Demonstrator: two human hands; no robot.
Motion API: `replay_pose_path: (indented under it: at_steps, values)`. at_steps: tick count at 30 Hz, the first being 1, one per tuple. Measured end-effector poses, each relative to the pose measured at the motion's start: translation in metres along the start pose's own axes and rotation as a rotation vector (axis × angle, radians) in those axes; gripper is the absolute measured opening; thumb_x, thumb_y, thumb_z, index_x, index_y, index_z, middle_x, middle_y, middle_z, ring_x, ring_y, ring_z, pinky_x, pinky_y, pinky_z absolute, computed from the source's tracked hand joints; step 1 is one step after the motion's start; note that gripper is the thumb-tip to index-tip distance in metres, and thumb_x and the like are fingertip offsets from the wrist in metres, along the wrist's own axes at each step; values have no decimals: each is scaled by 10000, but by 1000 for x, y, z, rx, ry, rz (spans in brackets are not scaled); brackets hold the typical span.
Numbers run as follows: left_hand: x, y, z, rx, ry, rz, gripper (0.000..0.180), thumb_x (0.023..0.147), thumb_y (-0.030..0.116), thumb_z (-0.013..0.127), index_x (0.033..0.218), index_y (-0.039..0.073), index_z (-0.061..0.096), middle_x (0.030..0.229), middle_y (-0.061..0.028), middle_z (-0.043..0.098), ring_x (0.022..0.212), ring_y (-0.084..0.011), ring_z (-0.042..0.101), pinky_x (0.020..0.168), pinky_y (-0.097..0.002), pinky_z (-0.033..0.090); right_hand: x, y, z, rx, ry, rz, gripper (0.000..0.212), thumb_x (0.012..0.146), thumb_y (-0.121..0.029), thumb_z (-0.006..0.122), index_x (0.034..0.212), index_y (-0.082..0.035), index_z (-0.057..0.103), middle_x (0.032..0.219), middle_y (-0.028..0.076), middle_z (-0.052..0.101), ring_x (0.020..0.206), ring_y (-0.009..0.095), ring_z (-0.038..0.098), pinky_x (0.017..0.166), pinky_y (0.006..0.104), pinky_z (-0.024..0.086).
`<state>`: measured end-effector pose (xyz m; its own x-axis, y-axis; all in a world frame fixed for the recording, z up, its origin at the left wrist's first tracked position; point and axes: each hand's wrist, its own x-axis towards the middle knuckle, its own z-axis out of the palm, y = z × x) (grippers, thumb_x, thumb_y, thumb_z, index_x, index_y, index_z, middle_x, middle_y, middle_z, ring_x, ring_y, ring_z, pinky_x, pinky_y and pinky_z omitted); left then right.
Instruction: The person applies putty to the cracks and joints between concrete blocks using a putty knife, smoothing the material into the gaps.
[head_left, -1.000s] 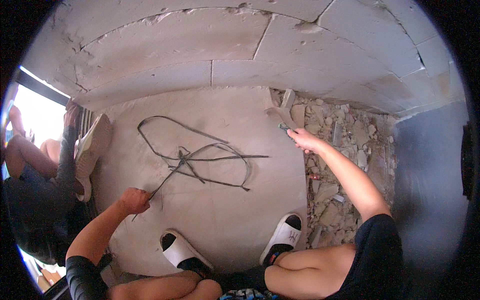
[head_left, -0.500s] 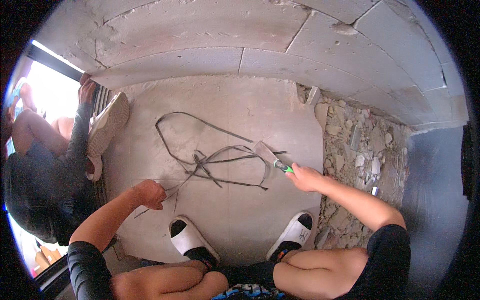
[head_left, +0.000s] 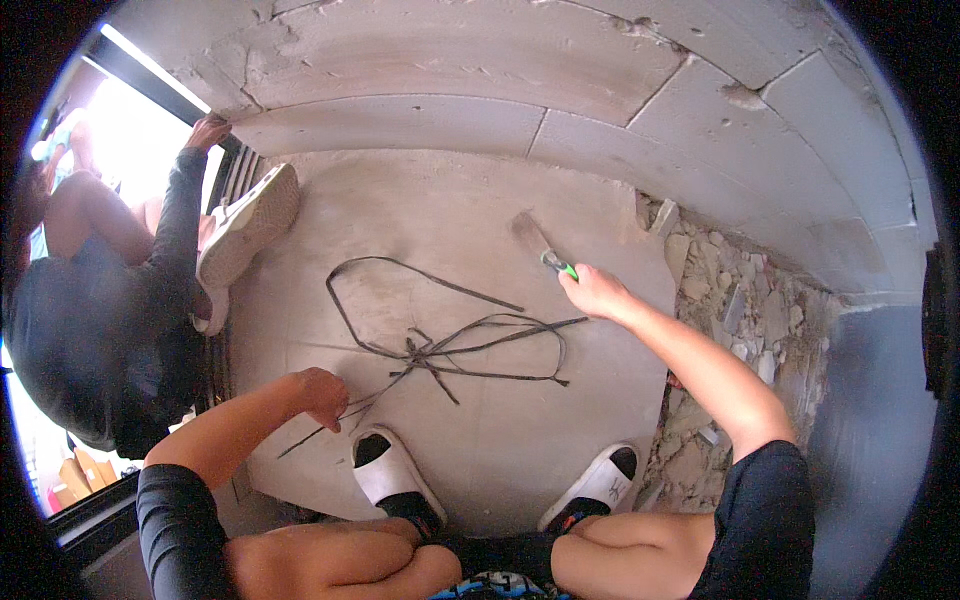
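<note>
My right hand [head_left: 597, 293] is wrapped round the green and black handle of a putty knife [head_left: 528, 232]. Its flat metal blade points away from me, over the pale floor slab beyond the strap. A dark, thin strap [head_left: 440, 362], loosely knotted in the middle, lies in loops between my hands. My left hand [head_left: 322, 395] is closed low over the floor at the strap's near left tails, which run out from under its fingers. The fingertips are partly hidden.
Blocks form a pale wall [head_left: 420, 60] at the far side. Broken rubble [head_left: 735, 300] fills a strip along the slab's right edge. At left another person [head_left: 100, 330] sits by a window opening, one shoe [head_left: 255, 225] over the slab. My white slippers [head_left: 390, 475] rest in front.
My right hand has moved the putty knife away from the strap, farther toward the wall. My left hand stays at the strap's tails. The view has shifted slightly.
</note>
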<state>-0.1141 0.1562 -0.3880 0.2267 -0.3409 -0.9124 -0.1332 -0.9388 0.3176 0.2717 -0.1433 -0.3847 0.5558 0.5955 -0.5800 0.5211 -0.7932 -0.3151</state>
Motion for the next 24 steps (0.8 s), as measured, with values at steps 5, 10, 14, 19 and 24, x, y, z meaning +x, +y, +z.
replay_pose_path:
  at_steps: [5,10,14,19,24]
  values:
    - [-5,-4,-8,-22,93,12,370,733,452,694,836,100,742,853,-136,706,817,-348,671,737,-456,537,46,-29,-11,55,5,-2,609,941,-467,379,987,77,648,900,300,658,895,432,662,826,495,498]
    - [-13,-5,-7,-40,-29,-47,434,778,505,662,917,98,716,935,-123,700,897,-358,661,761,-491,540,5,-63,-10,-55,-37,-29,615,942,-477,421,866,80,671,799,291,657,819,434,671,782,502,512]
    - [-5,-11,19,-87,153,-16,380,743,413,657,849,56,732,828,-168,695,809,-363,670,727,-471,541,1,-64,4,-177,20,-41,597,941,-476,445,880,71,677,821,295,660,821,433,668,774,504,518]
    - [-3,-14,29,-50,113,14,397,753,420,649,880,52,729,860,-179,693,839,-361,670,746,-475,538,61,-88,-6,-134,144,-50,595,935,-464,446,875,81,675,830,307,656,820,441,665,761,500,526]
    - [-15,-17,19,-93,159,-30,392,756,418,649,885,56,729,871,-183,692,863,-359,668,753,-477,537,47,-116,3,-119,141,-52,562,917,-427,482,790,84,677,785,311,648,784,446,666,744,504,528]
